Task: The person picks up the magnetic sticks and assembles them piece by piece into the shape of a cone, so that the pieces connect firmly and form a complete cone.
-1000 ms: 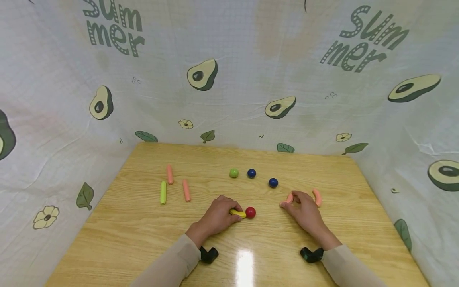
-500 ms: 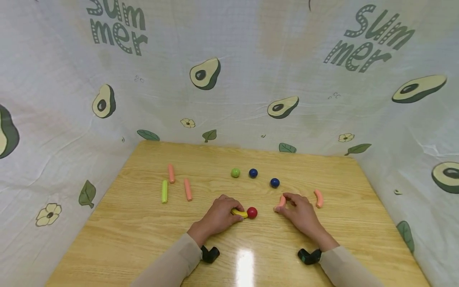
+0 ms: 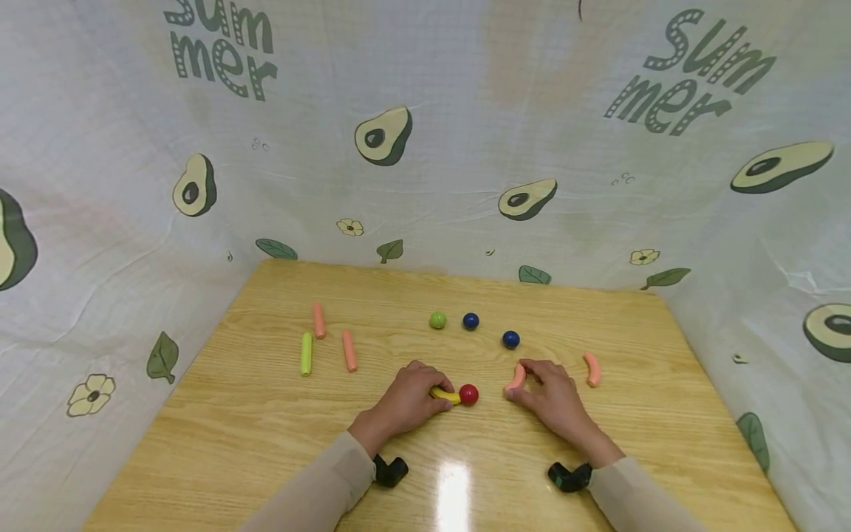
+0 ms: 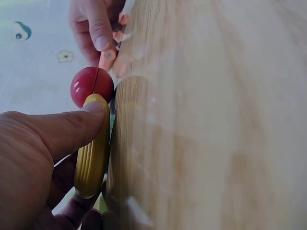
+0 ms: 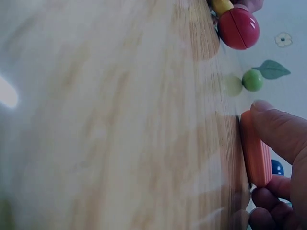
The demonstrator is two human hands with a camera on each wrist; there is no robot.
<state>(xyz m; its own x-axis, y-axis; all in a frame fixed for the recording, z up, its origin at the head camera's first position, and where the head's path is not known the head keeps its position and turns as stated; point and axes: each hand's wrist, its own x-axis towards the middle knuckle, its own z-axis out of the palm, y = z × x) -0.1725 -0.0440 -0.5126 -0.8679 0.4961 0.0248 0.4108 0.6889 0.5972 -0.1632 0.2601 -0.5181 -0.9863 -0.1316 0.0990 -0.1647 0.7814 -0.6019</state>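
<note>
My left hand [image 3: 407, 399] pinches a short curved yellow piece [image 3: 449, 397] between thumb and fingers, low over the table. Its ridged side [image 4: 85, 167] shows in the left wrist view, and its tip meets a red ball [image 3: 468, 394] with a thin seam around it. To the right, my right hand [image 3: 555, 399] holds a curved coral-pink piece [image 3: 515, 377] by its two ends. In the right wrist view this ridged coral piece [image 5: 256, 151] stands close along the tabletop, with the thumb at one end and a finger at the other. A gap separates it from the red ball.
On the wooden table [image 3: 253, 428], a second curved coral piece [image 3: 592, 369] lies right of my right hand. A green ball [image 3: 437, 320] and two blue balls [image 3: 510, 339] sit farther back. At left lie two straight coral sticks [image 3: 349, 351] and a yellow-green stick [image 3: 306, 354]. Printed cloth [image 3: 452, 148] surrounds the table.
My right hand has slid left with the curved coral piece, away from the other curved coral piece and nearer the red ball. My left hand stays on the yellow piece; the head view shifted slightly.
</note>
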